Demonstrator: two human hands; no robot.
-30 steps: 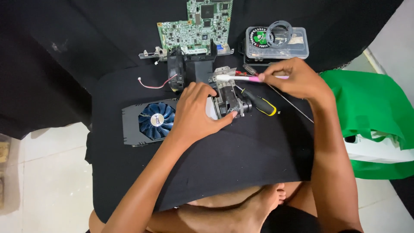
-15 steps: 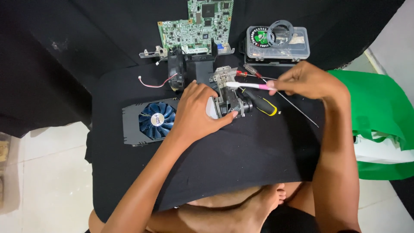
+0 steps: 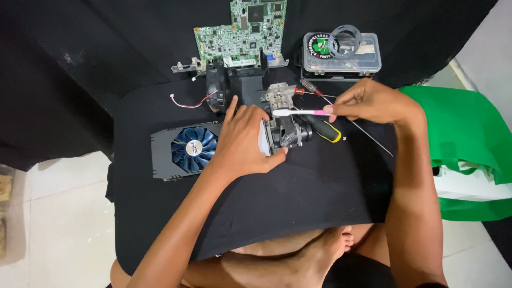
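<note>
Toothbrush (image 3: 298, 112) back over the metal-and-black assembly (image 3: 285, 125)

Right hand (image 3: 368, 101) slid left again, fingers pinching the handle; left hand (image 3: 242, 141) stays clamped on the assembly, so brushing continues.

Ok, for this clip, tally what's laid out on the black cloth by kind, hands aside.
Green circuit board: 1
Fan card with blue blades: 1
Clear plastic box: 1
Screwdrivers, one yellow-and-black, one red-handled: 2
Toothbrush, in the right hand: 1
Metal assembly steadied by the left hand: 1
Black fan housing: 1
Total: 8
</note>
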